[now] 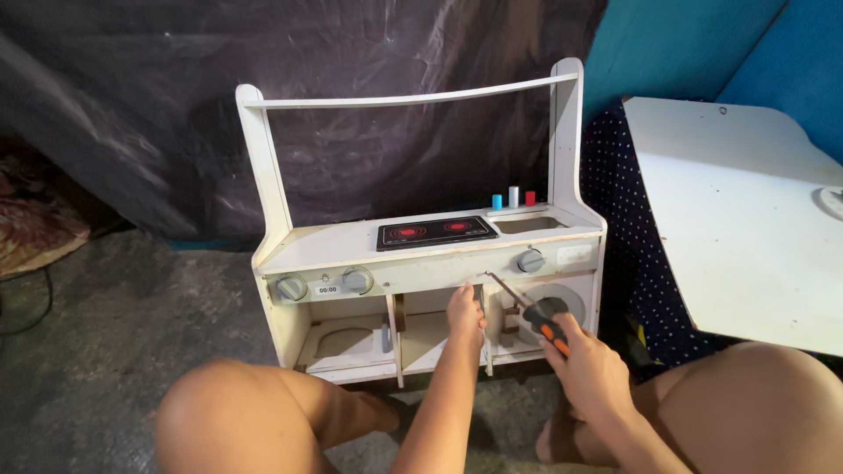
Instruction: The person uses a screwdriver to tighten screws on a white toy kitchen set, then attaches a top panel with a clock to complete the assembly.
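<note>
Seated on the concrete floor [132, 307] before a white toy kitchen [421, 254], I work at its lower front with a screwdriver [527, 307]. My right hand [588, 369] is closed in a full fist around the tool's black-and-orange handle; my left hand [464, 312] curls its fingers around the upper end of a thin upright divider panel [485, 329], steadying it just beside the tool's tip. The screwdriver's long axis runs on a slant: handle low and to the right, near my knee, metal shaft rising up and to the left, its tip pointing at the joint where the divider meets the underside of the knob rail [421, 274]. Whether the tip is seated in a screw I cannot tell, since the spot is too small to make out. The kitchen looks largely put together: its frame stands upright, the black hob plate [436, 233] lies on the counter, three grey knobs sit on the front rail, and small coloured pegs stand by the sink recess [527, 225]. The open lower compartments have no doors, so I judge some work at the bottom remains. A loose white board [738, 219] lies at my right over dotted cloth.
</note>
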